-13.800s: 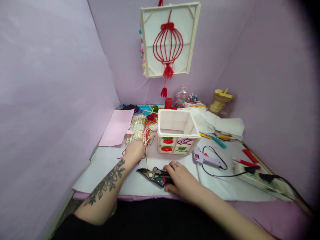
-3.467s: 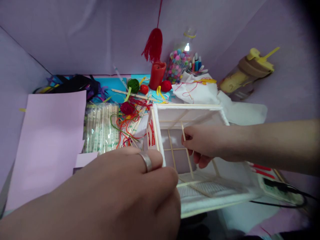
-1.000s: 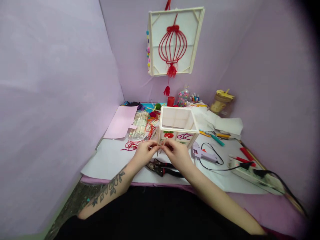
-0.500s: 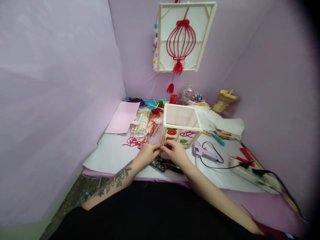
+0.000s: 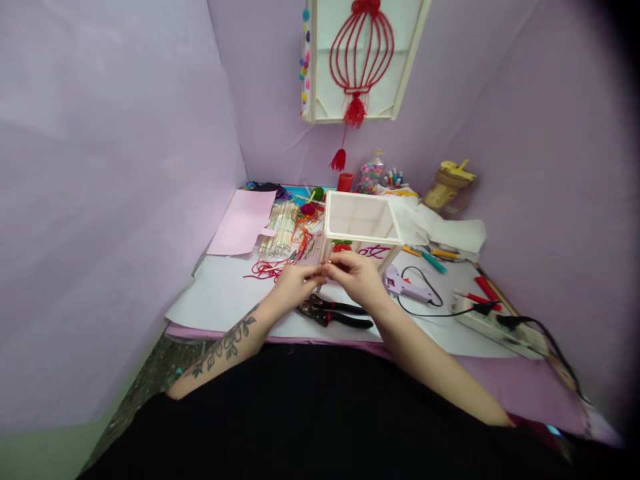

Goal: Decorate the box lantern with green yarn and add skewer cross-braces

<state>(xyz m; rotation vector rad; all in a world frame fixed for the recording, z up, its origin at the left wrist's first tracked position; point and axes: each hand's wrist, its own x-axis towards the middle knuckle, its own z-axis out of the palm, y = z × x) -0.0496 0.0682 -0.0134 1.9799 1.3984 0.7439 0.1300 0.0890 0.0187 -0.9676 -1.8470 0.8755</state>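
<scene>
A white box-shaped lantern frame [image 5: 363, 237] stands upright on the table, with red, green and purple yarn designs on its front face. At its front left edge, my left hand [image 5: 299, 281] and my right hand [image 5: 355, 275] meet with fingertips pinched together. What they pinch is too small to make out. My right hand covers part of the yarn-decorated face. Just below both hands lies a pair of pliers [image 5: 325, 310] with black and red handles. Loose red yarn [image 5: 265, 269] is tangled beside my left hand.
A purple glue gun [image 5: 411, 288] and a power strip [image 5: 520, 337] lie to the right. Bundled sticks [image 5: 281, 230] and pink paper [image 5: 243, 223] are at the left. A finished lantern [image 5: 360, 60] hangs above. A pompom jar [image 5: 371, 175] and yellow cup [image 5: 447, 183] stand behind.
The view has tipped down slightly. Both hands have risen a little along the lantern frame's front left edge, still pinched together, and more of the pliers shows.
</scene>
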